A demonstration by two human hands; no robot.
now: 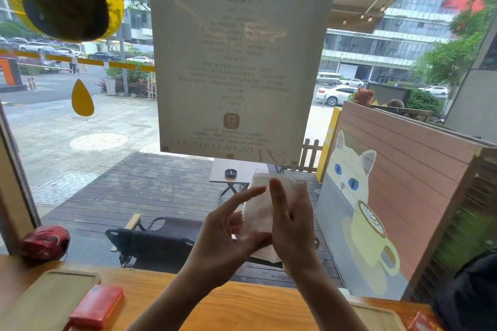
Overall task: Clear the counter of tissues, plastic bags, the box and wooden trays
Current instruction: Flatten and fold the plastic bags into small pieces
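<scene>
Both my hands are raised above the wooden counter with a clear plastic bag held upright between them. My right hand grips the bag from its right side, thumb up along its front. My left hand touches the bag's lower left edge with thumb and spread fingers. A wooden tray lies on the counter at the left with a red box resting on its right edge. Another wooden tray shows partly at the right.
A window with a large paper notice rises directly behind the counter. A red round object sits at the counter's far left. A second red packet and a dark bag are at the right edge.
</scene>
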